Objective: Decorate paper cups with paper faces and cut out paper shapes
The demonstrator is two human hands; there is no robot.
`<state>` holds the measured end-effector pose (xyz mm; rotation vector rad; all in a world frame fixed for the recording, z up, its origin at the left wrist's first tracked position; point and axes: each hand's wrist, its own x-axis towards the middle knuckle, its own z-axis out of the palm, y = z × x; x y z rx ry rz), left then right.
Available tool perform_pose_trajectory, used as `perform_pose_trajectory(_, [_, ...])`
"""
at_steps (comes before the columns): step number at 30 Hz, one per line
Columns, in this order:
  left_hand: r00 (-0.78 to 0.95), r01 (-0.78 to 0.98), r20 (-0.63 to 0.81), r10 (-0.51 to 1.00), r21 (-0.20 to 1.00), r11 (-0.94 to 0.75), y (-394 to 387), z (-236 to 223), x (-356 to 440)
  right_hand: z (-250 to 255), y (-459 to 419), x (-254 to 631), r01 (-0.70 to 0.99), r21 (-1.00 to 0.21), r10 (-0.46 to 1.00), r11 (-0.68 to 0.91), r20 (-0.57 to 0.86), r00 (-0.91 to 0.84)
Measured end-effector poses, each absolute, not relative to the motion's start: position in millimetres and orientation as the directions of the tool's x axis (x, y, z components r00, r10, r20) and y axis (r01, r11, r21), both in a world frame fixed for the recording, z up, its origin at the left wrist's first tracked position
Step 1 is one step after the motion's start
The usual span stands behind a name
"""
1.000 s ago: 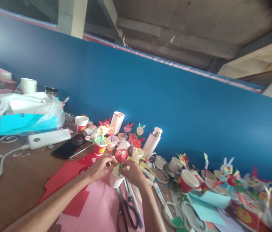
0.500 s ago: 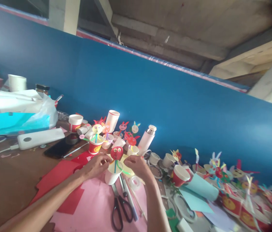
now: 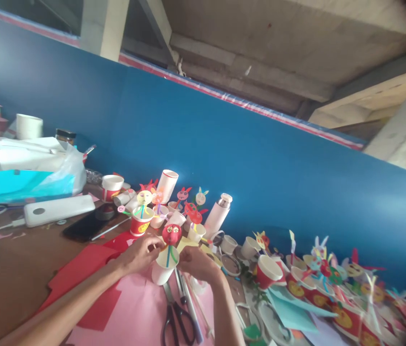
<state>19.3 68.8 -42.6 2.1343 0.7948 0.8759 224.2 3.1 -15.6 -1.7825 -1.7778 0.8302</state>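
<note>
Flanking a white paper cup (image 3: 162, 275), the left hand (image 3: 138, 254) and the right hand (image 3: 203, 264) are apart, fingers curled beside a round red paper face (image 3: 171, 234) on a blue straw-like stem (image 3: 168, 257); whether either pinches anything, I cannot tell. The cup stands upright on pink paper (image 3: 134, 312), probably to support the face while leaving both sides reachable, with black-handled metal scissors (image 3: 174, 302) near, handles towards the person, convenient for grasping.

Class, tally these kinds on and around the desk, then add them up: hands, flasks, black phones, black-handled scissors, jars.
Left hand and right hand: 2
Flask: 1
Black phone: 1
Black-handled scissors: 1
Jar: 1
Total: 6
</note>
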Motion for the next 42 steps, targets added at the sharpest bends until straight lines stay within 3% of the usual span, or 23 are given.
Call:
perform_pose_trajectory(10, [0.583, 0.266, 0.362, 0.728, 0.761, -0.591, 69.8, -43.8, 18.5, -18.3, 2.1, 221.5, 0.618, -0.78, 0.983, -0.098, -0.173, -0.063])
perform_pose_trajectory(24, [0.593, 0.261, 0.391, 0.704, 0.734, -0.627, 71.8, -45.6, 18.9, -15.9, 0.9, 227.9, 0.648, -0.759, 0.982, -0.064, -0.163, -0.094])
perform_pose_trajectory(42, [0.599, 0.241, 0.337, 0.726, 0.789, -0.565, 66.2, -36.6, 18.0, -16.1, 0.5, 222.2, 0.62, -0.783, 0.976, -0.05, -0.17, -0.136])
